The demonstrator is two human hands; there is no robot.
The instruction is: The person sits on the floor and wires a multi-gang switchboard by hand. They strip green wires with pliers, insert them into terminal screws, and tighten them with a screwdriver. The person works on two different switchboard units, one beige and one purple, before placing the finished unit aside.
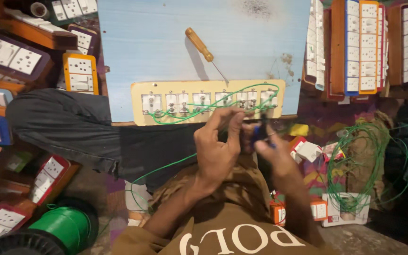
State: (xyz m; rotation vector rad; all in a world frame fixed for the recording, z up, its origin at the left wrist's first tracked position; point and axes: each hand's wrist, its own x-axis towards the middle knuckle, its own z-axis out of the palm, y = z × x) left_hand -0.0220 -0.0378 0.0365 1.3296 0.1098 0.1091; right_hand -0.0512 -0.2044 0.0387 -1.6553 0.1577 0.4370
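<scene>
The left hand [218,146] pinches a green wire [204,105] between closed fingers, just below the switch panel [208,101] at the worktop's [166,42] near edge. The right hand [272,153] grips a small blue tool [260,132]. A screwdriver [203,47] lies beyond the panel.

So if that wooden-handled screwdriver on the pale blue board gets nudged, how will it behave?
The wooden-handled screwdriver looks stiff and light. Its rounded handle would probably roll across the pale blue board, which looks smooth and flat. The thin metal shaft probably makes it pivot about the handle rather than slide straight.
</scene>
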